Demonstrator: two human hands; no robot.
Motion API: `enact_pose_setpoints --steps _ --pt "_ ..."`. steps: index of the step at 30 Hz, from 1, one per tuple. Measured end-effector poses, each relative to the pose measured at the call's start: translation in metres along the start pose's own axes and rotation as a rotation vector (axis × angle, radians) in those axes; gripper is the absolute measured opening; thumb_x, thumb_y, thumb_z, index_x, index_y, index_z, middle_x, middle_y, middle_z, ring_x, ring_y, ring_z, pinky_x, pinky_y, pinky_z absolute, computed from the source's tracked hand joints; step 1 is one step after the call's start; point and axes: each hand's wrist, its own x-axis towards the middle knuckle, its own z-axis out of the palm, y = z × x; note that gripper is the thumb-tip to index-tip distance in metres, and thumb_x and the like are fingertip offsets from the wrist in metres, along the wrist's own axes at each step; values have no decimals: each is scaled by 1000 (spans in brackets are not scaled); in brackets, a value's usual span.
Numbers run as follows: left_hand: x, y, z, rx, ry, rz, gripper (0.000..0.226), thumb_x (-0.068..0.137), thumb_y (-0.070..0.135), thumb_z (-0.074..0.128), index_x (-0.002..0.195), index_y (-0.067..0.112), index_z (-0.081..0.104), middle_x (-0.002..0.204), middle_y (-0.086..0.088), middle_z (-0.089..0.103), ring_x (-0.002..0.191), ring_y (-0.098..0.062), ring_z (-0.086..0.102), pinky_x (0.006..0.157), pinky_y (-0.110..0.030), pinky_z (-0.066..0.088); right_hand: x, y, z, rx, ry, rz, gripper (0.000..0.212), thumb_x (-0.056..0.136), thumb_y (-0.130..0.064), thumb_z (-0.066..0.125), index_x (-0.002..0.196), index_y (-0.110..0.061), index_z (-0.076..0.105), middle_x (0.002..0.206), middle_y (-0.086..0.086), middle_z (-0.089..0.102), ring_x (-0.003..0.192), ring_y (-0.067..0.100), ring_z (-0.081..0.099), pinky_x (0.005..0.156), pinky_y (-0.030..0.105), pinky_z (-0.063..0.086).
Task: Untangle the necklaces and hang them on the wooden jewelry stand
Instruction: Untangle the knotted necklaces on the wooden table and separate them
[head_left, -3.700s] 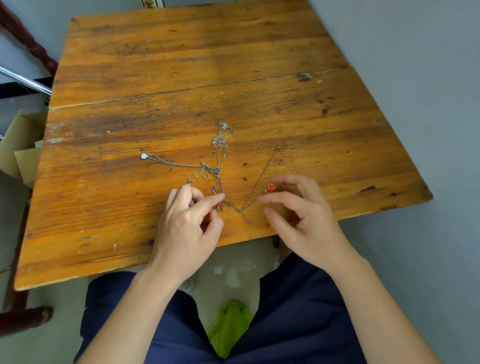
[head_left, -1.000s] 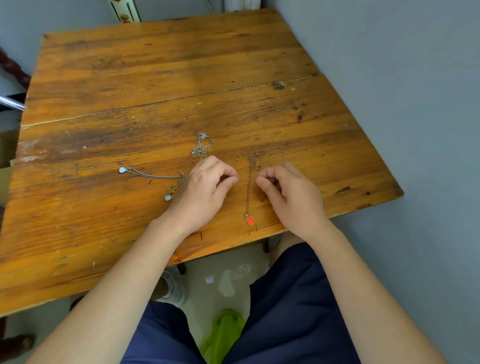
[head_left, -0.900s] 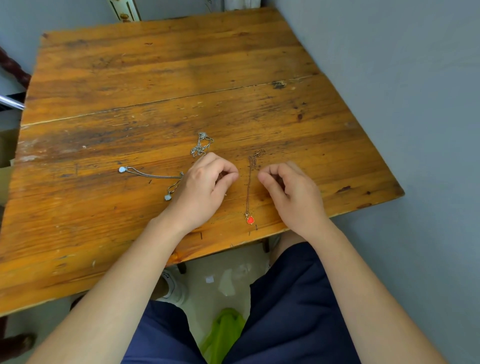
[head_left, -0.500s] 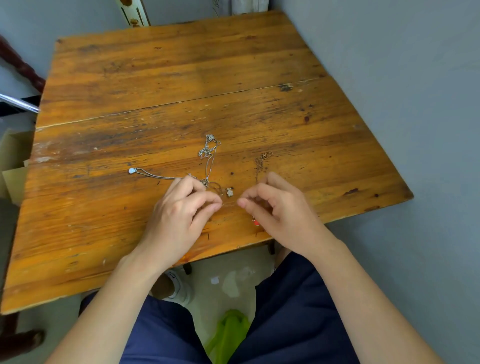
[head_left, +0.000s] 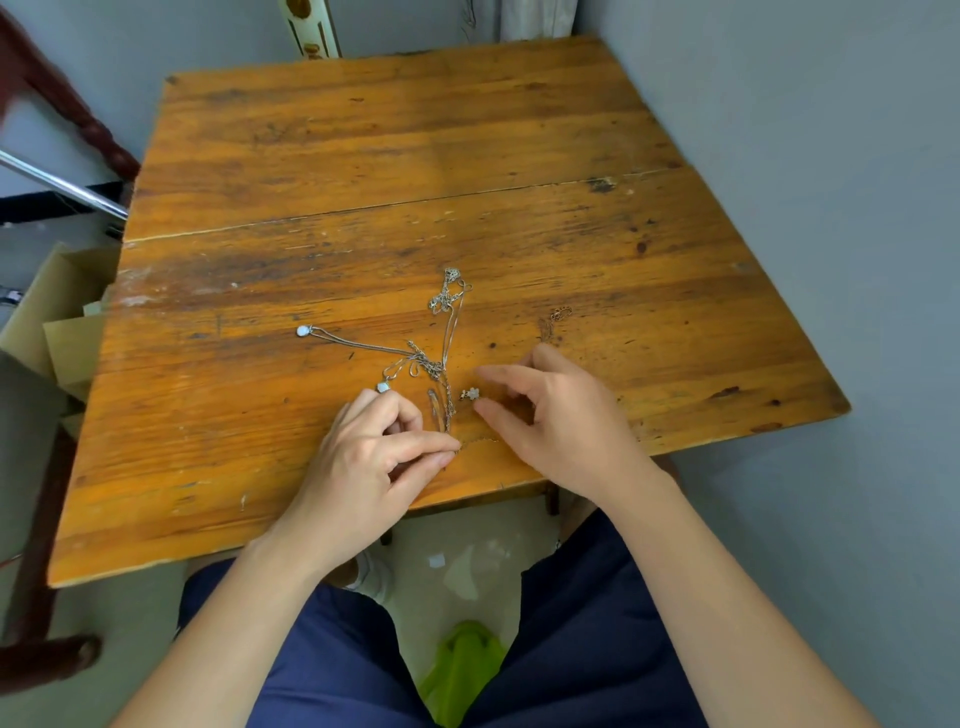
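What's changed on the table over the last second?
Left hand pulled back toward the near edge, off the silver tangle, and now pinches a fine chain. Right hand slid left beside the flower pendant; the red pendant is out of sight. Pale round pendant stayed put.

Your necklaces (head_left: 439, 358) lie on the table (head_left: 363, 156) just ahead of your left hand (head_left: 374, 462), right hand (head_left: 561, 421) beside them (cardboard box (head_left: 57, 317) off left).

Worn wooden table (head_left: 363, 156), tangled silver necklaces (head_left: 441, 332), separate thin chain (head_left: 553, 322)
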Motion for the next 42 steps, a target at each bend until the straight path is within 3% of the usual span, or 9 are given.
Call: enact_pose_setpoints --steps 3,8,15,21,25,30,33,39,42 --pt "-1 -1 1 -4 2 0 25 90 39 59 100 27 78 85 9 48 83 -17 44 70 -35 43 6 -1 4 -47 -9 -13 27 92 -48 64 117 -37 71 87 -7 56 68 6 50 52 22 41" --pt "-1 -2 3 -17 15 0 23 90 38 60 100 27 78 85 8 49 82 -18 44 70 -37 44 9 10 6 154 56 131 19 94 -33 66 111 -24 70 89 -15 51 72 -7 49 65 19 43" --pt "-1 -3 3 -13 -7 -22 23 90 39 60 99 29 78 86 9 50 85 -16 44 74 -35 43 9 19 7 296 215 224 18 96 -26 64 114 -23 70 92 -5 58 82 2 55 72 12 45" --pt "0 2 2 -45 1 -81 20 86 40 62 88 28 77 87 10 52 88 -12 47 80 -37 43 8 18 11 234 223 184 22 93 -22 69 114 -20 73 86 -4 56 71 8 54 68 22 51" --pt "8 4 -2 -135 55 -150 18 88 35 64 97 24 74 89 12 58 85 -7 53 74 -31 48 8 17 14 158 207 141 24 94 -21 68 117 -18 73 87 -2 57 71 9 53 66 31 54" --pt "36 -5 -6 213 81 -116 27 90 21 69 115 15 72 101 -1 59 95 -19 52 67 -35 50 8 17 15 107 200 124 25 95 -20 67 119 -16 73 89 0 58 74 6 52 67 23 49" --pt "45 -14 -9 298 52 -112 22 89 27 68 108 17 75 102 -1 60 95 -20 51 69 -35 47 8 15 14 98 203 128 25 95 -21 67 119 -16 73 89 -2 58 73 6 53 67 20 48" --pt "42 -27 -15 277 61 -252 15 92 27 65 91 13 69 100 -1 58 98 -19 51 72 -31 43 8 15 15 92 218 148 23 96 -22 66 116 -15 73 90 -4 56 71 5 52 67 18 48" --pt "38 -31 -18 91 146 -339 12 94 24 62 92 13 67 100 2 55 95 -12 51 81 -22 39 8 14 14 93 232 158 20 95 -20 66 114 -14 74 89 -5 54 69 3 51 66 11 43"
